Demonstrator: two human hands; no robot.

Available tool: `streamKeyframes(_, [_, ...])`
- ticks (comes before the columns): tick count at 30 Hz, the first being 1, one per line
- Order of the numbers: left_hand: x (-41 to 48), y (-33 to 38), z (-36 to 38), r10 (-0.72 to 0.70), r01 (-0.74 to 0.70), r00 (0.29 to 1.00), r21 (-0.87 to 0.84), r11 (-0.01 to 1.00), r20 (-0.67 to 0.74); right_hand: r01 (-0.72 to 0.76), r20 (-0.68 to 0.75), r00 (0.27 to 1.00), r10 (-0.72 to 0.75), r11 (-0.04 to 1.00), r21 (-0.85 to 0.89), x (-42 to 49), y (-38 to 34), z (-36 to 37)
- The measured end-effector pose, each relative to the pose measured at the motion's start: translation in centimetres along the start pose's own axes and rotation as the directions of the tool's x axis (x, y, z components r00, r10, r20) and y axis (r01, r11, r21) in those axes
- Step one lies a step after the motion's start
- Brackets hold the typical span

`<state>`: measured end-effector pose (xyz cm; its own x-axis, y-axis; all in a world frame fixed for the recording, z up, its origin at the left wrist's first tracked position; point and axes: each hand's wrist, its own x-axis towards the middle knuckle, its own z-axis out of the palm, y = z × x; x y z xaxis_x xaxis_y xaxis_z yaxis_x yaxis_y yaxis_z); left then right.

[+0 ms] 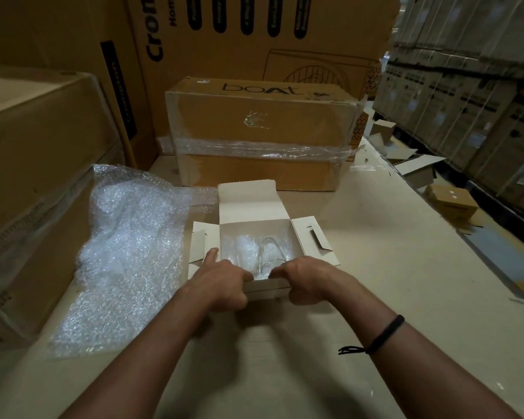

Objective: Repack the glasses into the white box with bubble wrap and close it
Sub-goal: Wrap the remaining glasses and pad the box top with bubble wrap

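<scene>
A small white box lies open on the cardboard surface, its lid flap standing up at the far side and side flaps spread left and right. Inside it lie clear glasses, one with bubble wrap around it. My left hand grips the near left rim of the box, index finger stretched along the left wall. My right hand grips the near right rim, thumb under the front wall. A large loose sheet of bubble wrap lies to the left of the box.
A taped brown "boAt" carton stands just behind the white box. Big cartons wall off the left and back. To the right, the work surface edge drops to a floor with small boxes and stacked pallets.
</scene>
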<state>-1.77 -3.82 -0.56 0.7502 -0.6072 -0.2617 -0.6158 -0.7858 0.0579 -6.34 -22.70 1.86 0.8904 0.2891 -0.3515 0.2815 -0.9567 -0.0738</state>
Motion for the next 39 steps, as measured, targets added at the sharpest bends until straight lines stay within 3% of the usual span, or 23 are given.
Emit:
streamKeyframes(4, [0.1, -0.4, 0.7, -0.005, 0.003, 1.0, -0.053, 0.999, -0.029, 0.007, -0.033, 0.999, -0.008, 0.999, -0.04, 0.5, -0.4, 0.5])
streamKeyframes(7, [-1.0, -1.2, 1.8, 0.065, -0.092, 0.961, -0.087, 0.992, -0.268, 0.002, -0.171, 0.985, -0.009, 0.999, -0.042, 0.6, 0.0, 1.8])
streamKeyframes(8, [-1.8, -1.8, 2.3, 0.073, -0.132, 0.913, -0.122, 0.984, -0.401, 0.011, -0.268, 0.963, -0.022, 0.999, -0.045, 0.6, 0.1, 2.5])
streamKeyframes(10, [-3.6, -2.9, 3.6, 0.006, -0.207, 0.748, -0.224, 0.952, -0.664, 0.041, -0.488, 0.872, -0.029, 0.999, 0.013, 0.3, -0.6, 4.4])
streamKeyframes(13, [-6.2, -5.0, 5.5, -0.217, -0.156, 0.543, -0.351, 0.923, -0.811, 0.178, -0.76, 0.649, -0.029, 0.977, 0.115, -0.1, -3.6, 7.5])
streamKeyframes(15, [-7.1, -7.3, 6.7, -0.35, -0.053, 0.51, -0.434, 0.899, -0.786, 0.208, -0.767, 0.64, -0.056, 0.973, 0.102, 0.2, -5.9, 9.6])
streamKeyframes(17, [-7.2, -10.2, 7.9, -0.466, 0.087, 0.545, -0.505, 0.859, -0.697, 0.169, -0.693, 0.718, -0.062, 0.982, 0.087, 1.1, -7.6, 11.4])
streamKeyframes(21, [-6.4, -14.4, 9.2, -0.583, 0.35, 0.612, -0.477, 0.806, -0.535, -0.086, -0.566, 0.81, 0.155, 0.985, 0.147, 2.2, -10.3, 13.0])
streamKeyframes(28, [-4.5, -18.2, 8.3, -0.699, 0.592, 0.544, -0.379, 0.712, -0.463, -0.19, -0.535, 0.801, 0.269, 0.961, 0.2, 2.6, -11.1, 13.5])
streamKeyframes(33, [-4.0, -20.3, 8.4, -0.671, 0.481, 0.471, -0.471, 0.74, -0.573, -0.209, -0.566, 0.771, 0.293, 0.955, 0.21, 2.7, -11.3, 13.7])
streamKeyframes(39, [-5.8, -17.9, 7.4, -0.591, 0.048, 0.386, -0.624, 0.78, -0.708, -0.215, -0.585, 0.757, 0.292, 0.956, 0.199, 2.9, -11.3, 13.9])
